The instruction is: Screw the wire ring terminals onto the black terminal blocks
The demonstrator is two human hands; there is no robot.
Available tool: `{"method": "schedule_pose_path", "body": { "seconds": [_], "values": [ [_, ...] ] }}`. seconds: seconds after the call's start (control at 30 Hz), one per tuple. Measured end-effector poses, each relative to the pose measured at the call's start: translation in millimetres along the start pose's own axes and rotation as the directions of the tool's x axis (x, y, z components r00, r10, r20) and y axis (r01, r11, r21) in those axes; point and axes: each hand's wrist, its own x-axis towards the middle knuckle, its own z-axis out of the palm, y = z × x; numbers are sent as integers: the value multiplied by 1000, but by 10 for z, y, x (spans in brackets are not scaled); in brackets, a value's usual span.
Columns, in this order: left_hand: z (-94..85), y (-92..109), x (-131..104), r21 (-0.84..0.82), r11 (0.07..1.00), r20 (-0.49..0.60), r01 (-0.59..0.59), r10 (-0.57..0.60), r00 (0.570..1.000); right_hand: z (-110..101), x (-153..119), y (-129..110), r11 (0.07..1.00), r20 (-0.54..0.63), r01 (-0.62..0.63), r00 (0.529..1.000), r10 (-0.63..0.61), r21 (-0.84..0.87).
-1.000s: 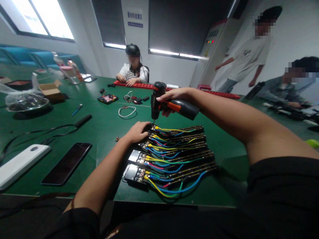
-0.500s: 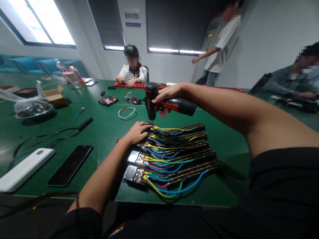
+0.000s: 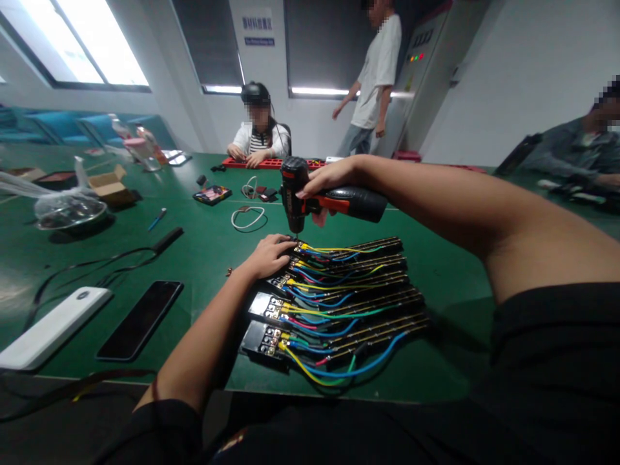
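My right hand (image 3: pixel 329 184) grips a black and orange cordless drill (image 3: pixel 293 194), held upright with its bit pointing down. The thin bit meets the screw terminals at the left end of the farthest black wired strip (image 3: pixel 351 248). My left hand (image 3: pixel 268 257) lies over the left ends of the farther strips, its fingers stretched toward the bit and its thumb apart. Several such strips lie side by side, with yellow, blue, green and red wires running from their terminals. In front, the nearest strip (image 3: pixel 261 339) shows a grey end block; the ends beneath my left hand are hidden.
A dark phone (image 3: pixel 140 321) and a white power bank (image 3: pixel 55 329) lie left on the green table (image 3: pixel 208 361). Farther back are a white cable (image 3: pixel 248 218), a bagged metal bowl (image 3: pixel 70 210) and an open carton (image 3: pixel 110 186). Another person (image 3: pixel 259 132) sits opposite.
Both hands and the drill stay in nearly the same place over the farthest strip. The view shifts slightly. Behind the table, a standing person has moved left.
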Motion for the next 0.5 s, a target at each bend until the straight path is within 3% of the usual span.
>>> {"method": "schedule_pose_path", "body": {
  "seconds": [0.3, 0.5],
  "values": [
    [-45, 11, -49, -177, 981, -39, 75, -83, 996, 44, 65, -70, 966, -188, -1, 981, 51, 259],
    [-20, -35, -93, -202, 978, -10, 54, -57, 998, 122, -2, -22, 966, -115, -55, 990, 86, 253]
  ]
}}
